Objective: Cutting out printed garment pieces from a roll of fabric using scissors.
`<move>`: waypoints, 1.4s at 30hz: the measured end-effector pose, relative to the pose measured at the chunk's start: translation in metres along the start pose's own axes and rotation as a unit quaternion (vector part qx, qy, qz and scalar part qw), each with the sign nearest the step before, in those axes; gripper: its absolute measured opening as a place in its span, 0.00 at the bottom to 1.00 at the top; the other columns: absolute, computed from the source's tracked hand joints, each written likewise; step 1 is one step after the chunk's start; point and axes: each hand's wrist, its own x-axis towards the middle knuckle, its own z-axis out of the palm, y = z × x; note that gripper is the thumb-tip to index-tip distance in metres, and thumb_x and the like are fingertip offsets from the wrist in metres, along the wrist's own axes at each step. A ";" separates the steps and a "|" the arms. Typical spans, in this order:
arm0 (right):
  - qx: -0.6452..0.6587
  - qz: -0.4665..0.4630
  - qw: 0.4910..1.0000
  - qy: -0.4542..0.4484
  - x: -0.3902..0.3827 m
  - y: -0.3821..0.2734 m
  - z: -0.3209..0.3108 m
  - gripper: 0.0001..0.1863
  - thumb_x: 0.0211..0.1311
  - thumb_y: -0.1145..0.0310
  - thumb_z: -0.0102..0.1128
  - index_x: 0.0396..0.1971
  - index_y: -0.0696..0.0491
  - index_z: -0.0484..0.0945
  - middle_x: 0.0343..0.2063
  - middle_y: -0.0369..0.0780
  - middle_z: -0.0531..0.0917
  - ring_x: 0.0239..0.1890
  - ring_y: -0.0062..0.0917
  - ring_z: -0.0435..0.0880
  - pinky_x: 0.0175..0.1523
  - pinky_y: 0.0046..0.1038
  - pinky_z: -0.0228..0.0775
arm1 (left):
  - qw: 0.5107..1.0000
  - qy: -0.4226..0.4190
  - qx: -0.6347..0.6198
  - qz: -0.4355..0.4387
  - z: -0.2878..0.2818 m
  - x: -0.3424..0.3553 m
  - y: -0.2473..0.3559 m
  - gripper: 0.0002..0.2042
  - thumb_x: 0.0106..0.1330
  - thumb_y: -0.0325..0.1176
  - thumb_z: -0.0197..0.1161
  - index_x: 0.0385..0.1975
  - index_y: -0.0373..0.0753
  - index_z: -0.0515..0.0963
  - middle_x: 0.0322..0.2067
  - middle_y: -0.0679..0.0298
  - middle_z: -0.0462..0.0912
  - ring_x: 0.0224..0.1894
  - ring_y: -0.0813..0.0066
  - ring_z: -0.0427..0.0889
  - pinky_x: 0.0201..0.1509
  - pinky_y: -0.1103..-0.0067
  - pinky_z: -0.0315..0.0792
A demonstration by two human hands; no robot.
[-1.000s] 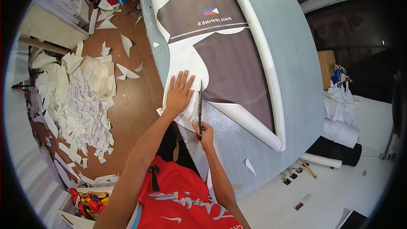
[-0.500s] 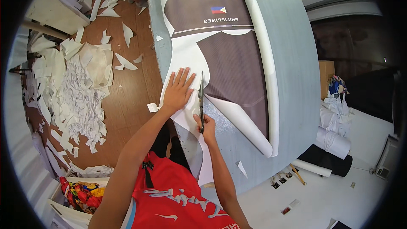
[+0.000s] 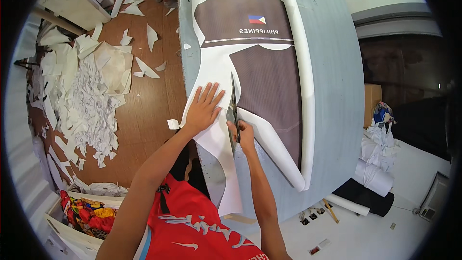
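A long sheet of white paper [image 3: 212, 70] lies on the grey table, printed with dark brown garment-shaped panels [image 3: 269, 84]. My left hand [image 3: 204, 109] rests flat on its white margin with fingers spread. In my right hand [image 3: 245, 136] is a pair of scissors [image 3: 234, 98], the blades pointing away from me along the curved edge of the nearest panel. The blades lie over the paper; how far they are parted is hard to see. A cut strip [image 3: 225, 175] hangs toward me on the left, and the panel's folded-over flap [image 3: 272, 139] lies right of the scissors.
The sheet's rolled edge [image 3: 304, 96] runs along the right of the grey table [image 3: 334, 91]. Paper scraps [image 3: 96, 110] are heaped on the brown floor at left, near a box of colourful cloth [image 3: 91, 216]. Rolls [image 3: 374, 177] lie beyond the table's right side.
The scissors and my right hand have advanced slightly away from me along the panel's edge. My left hand stays flat on the paper. The whole view has shifted a little.
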 end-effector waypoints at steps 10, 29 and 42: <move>-0.002 0.007 1.000 -0.025 0.034 -0.036 -0.006 0.25 0.57 0.52 0.72 0.14 0.49 0.67 0.12 0.28 0.67 0.13 0.13 0.67 0.18 0.18 0.56 | 1.000 0.003 0.010 -0.003 0.000 0.000 0.000 0.29 0.70 0.46 0.51 0.71 0.49 0.58 0.73 0.60 0.52 0.75 0.60 0.48 0.77 0.59 0.40; 0.005 -0.008 1.000 -0.013 0.067 -0.062 0.011 0.25 0.55 0.50 0.73 0.14 0.50 0.70 0.13 0.29 0.69 0.12 0.14 0.68 0.18 0.18 0.57 | 1.000 0.004 -0.002 -0.001 0.001 -0.002 -0.001 0.29 0.69 0.44 0.51 0.71 0.47 0.59 0.73 0.58 0.52 0.75 0.58 0.48 0.76 0.58 0.41; 0.028 -0.026 0.999 -0.004 0.073 -0.070 0.021 0.26 0.55 0.53 0.73 0.11 0.51 0.68 0.11 0.30 0.69 0.12 0.13 0.67 0.18 0.18 0.57 | 1.000 -0.008 0.000 -0.008 0.002 -0.002 -0.004 0.29 0.70 0.46 0.52 0.70 0.48 0.59 0.73 0.59 0.51 0.75 0.60 0.47 0.77 0.58 0.40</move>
